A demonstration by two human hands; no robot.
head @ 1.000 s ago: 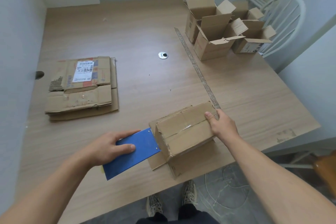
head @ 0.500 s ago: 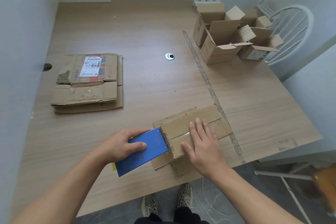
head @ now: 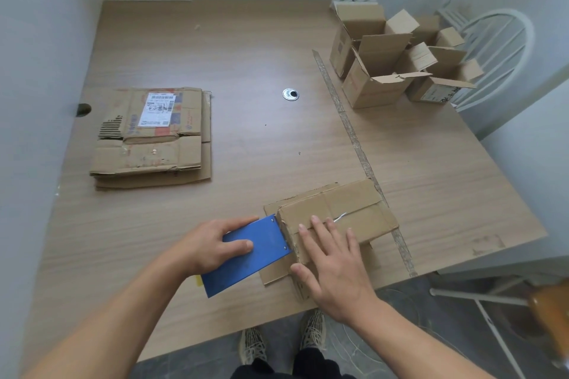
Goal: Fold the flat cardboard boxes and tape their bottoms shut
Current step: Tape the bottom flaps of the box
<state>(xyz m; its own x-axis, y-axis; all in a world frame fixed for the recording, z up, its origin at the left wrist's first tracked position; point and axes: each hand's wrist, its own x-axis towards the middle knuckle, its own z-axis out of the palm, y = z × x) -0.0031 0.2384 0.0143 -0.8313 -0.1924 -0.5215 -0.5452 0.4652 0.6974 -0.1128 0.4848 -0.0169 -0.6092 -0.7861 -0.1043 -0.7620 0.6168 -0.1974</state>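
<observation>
A folded cardboard box lies bottom-up near the table's front edge, with clear tape along its centre seam. My right hand presses flat on the near end of that taped bottom, fingers straight and spread. My left hand grips a blue tape dispenser, whose front edge sits against the box's left end. A stack of flat cardboard boxes lies at the left of the table, the top one bearing a white label.
Several folded open boxes stand at the far right of the wooden table. A strip of tape runs along the tabletop. A round metal grommet sits mid-table. A white chair stands behind the right edge.
My right hand left the box's far right corner and came down flat on the taped bottom, then slid nearer to me. The left hand and dispenser stayed at the box's left end.
</observation>
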